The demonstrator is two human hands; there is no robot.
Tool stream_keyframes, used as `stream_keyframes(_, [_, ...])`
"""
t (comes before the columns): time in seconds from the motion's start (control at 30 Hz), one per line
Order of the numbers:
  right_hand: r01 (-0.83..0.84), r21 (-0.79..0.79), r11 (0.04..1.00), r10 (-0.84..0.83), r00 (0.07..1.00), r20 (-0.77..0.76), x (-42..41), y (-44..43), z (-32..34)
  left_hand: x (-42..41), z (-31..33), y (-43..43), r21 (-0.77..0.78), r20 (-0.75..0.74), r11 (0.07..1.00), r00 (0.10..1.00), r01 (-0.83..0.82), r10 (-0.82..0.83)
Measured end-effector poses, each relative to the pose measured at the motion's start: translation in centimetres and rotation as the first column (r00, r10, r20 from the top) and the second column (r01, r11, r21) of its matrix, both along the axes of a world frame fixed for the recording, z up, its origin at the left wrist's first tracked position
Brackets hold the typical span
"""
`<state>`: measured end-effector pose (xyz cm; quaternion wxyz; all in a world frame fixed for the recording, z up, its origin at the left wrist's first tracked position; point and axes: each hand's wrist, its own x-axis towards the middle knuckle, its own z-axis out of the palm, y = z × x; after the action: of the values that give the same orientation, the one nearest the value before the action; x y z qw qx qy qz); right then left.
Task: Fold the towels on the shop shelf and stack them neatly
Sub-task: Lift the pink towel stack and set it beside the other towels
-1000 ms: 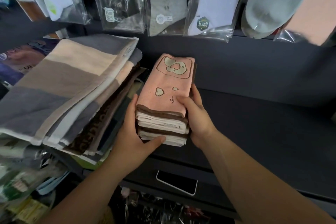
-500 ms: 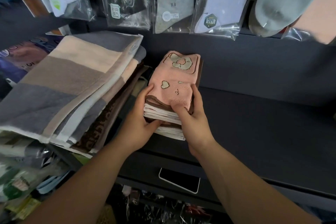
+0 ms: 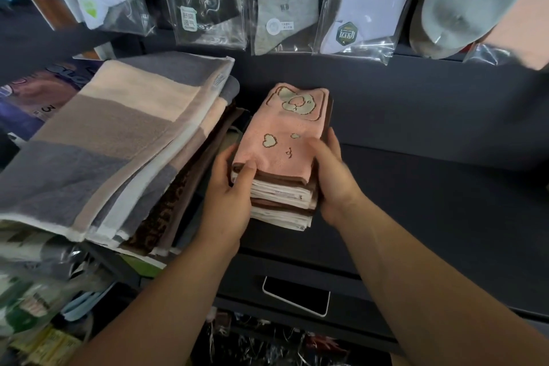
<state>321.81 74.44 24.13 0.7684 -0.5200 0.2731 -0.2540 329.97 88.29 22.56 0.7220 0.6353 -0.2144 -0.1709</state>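
i read l hand point(image 3: 228, 199) and r hand point(image 3: 337, 184) both clamped on the towel stack point(image 3: 282, 197), thumbs on top. stack sits nr the shelf point(image 3: 430, 211) front edge, just beside the striped towel pile point(image 3: 104, 142).

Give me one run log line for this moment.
phase: holding towel stack | left hand: grips left side | right hand: grips right side | top: pink towel | on: dark shelf
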Motion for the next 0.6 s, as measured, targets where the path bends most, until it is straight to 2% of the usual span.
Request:
stream_keyframes(0.17, [0.01, -0.032, 0.999, -0.01, 1.0, 0.002, 1.1, 0.9, -1.2, 0.4, 0.0, 0.5, 0.049, 0.025, 0.998, 0.999, -0.036, 0.034])
stream_keyframes(0.27, [0.057, -0.048, 0.997, -0.058, 0.998, -0.017, 1.2, 0.5, -1.4, 0.8, -0.1, 0.9, 0.103, 0.1, 0.995, 0.995, -0.013, 0.002])
stream_keyframes(0.33, [0.105, -0.246, 0.964, -0.129, 0.988, -0.085, 0.7, 0.3, -1.0, 0.9, 0.2, 1.3, 0.121, 0.184, 0.991, 0.98, 0.052, -0.074])
stream_keyframes(0.37, [0.099, -0.419, 0.903, -0.152, 0.984, -0.097, 0.2, 0.4, -0.7, 1.0, 0.3, 1.6, 0.141, 0.238, 0.985, 0.963, 0.094, -0.126])
stream_keyframes(0.4, [0.061, -0.611, 0.79, -0.152, 0.984, -0.098, -0.5, 0.6, -0.5, 1.1, 0.2, 1.9, 0.167, 0.293, 0.977, 0.94, 0.13, -0.175])
stream_keyframes(0.47, [-0.047, -0.894, 0.445, -0.084, 0.992, -0.094, -1.8, 1.1, -0.3, 1.4, -0.7, 2.8, 0.22, 0.372, 0.957, 0.89, 0.191, -0.263])
stream_keyframes(0.5, [-0.111, -0.96, 0.258, -0.055, 0.99, -0.129, -2.2, 1.4, -0.3, 1.4, -1.5, 3.1, 0.237, 0.39, 0.948, 0.873, 0.211, -0.292])
stream_keyframes(0.53, [-0.173, -0.978, 0.12, -0.047, 0.983, -0.18, -2.4, 1.6, -0.8, 1.3, -2.2, 3.4, 0.252, 0.389, 0.942, 0.869, 0.219, -0.306])
stream_keyframes(0.57, [-0.224, -0.974, 0.037, -0.061, 0.972, -0.226, -2.4, 1.6, -1.5, 1.3, -2.8, 3.5, 0.264, 0.371, 0.941, 0.878, 0.211, -0.301])
stream_keyframes(0.6, [-0.253, -0.967, 0.004, -0.085, 0.964, -0.253, -2.3, 1.5, -2.1, 1.2, -3.1, 3.5, 0.275, 0.354, 0.943, 0.891, 0.19, -0.283])
